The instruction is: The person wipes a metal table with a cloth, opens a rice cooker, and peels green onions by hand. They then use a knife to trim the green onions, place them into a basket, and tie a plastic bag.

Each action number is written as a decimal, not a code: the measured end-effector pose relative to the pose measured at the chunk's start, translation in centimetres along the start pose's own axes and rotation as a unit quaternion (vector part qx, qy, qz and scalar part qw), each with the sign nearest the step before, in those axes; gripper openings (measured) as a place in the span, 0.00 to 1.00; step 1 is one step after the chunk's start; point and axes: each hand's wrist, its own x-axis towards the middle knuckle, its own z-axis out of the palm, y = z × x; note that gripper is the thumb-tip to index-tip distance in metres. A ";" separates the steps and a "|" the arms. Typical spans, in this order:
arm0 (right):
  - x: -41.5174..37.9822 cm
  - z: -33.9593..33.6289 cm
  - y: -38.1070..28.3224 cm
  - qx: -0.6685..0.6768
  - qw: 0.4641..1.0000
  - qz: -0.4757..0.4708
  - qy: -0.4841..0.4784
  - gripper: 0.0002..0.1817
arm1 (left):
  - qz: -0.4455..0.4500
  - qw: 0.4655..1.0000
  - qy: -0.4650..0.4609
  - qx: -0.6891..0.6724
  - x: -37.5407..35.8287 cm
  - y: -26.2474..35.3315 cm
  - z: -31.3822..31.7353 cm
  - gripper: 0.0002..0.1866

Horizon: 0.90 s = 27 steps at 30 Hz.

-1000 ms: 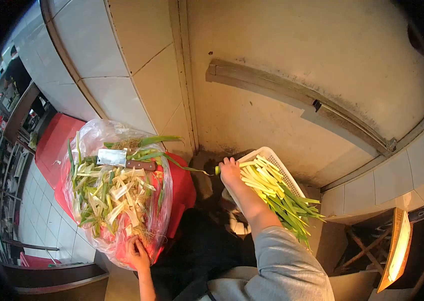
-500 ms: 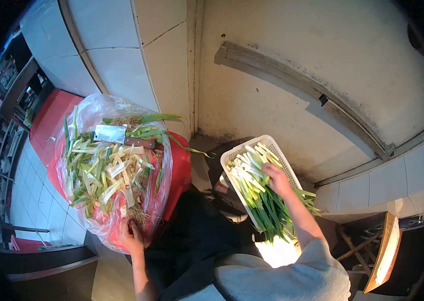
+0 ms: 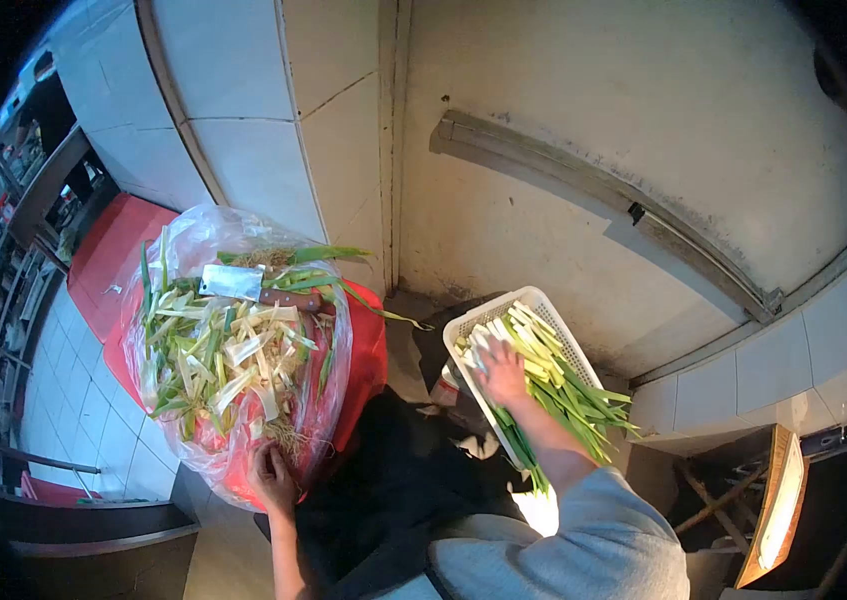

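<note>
My right hand (image 3: 501, 372) lies with fingers stretched over the pale stalks of the green onions (image 3: 543, 375), near the left side of the white plastic basket (image 3: 456, 325). Their dark leaves hang over the basket's near end. On the left, my left hand (image 3: 271, 478) has its fingers curled in at the near edge of a clear plastic bag (image 3: 205, 232). Whatever is between those fingers is hidden. Beside them, stringy roots (image 3: 286, 437) and stripped onion leaves (image 3: 213, 365) are heaped on the bag. A cleaver (image 3: 233, 281) with a brown handle rests on that heap.
Beneath the bag is a red seat or stool (image 3: 371, 345). Another red surface (image 3: 113, 265) stands behind it, beside the tiled wall (image 3: 233, 70). A pale panel with a metal rail (image 3: 603, 185) rises behind the basket. A wooden-edged board (image 3: 771, 510) leans at right.
My right hand has moved left across the onions, its fingers now spread over the pale ends. The onions have shifted in the basket. My left hand stays by the bag's edge.
</note>
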 end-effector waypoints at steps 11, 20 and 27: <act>0.2 0.0 -1.9 -0.020 0.996 0.044 -0.080 0.34 | -0.023 1.000 -0.008 -0.013 0.2 -0.3 -0.7 0.06; 10.5 -5.9 -24.2 0.327 0.885 -0.319 0.088 0.23 | -0.031 0.999 0.001 0.014 0.1 -0.5 -0.8 0.06; 9.7 -0.8 -41.2 0.173 0.942 -0.276 -0.080 0.29 | -0.027 0.999 0.011 0.026 0.1 -0.8 -0.9 0.06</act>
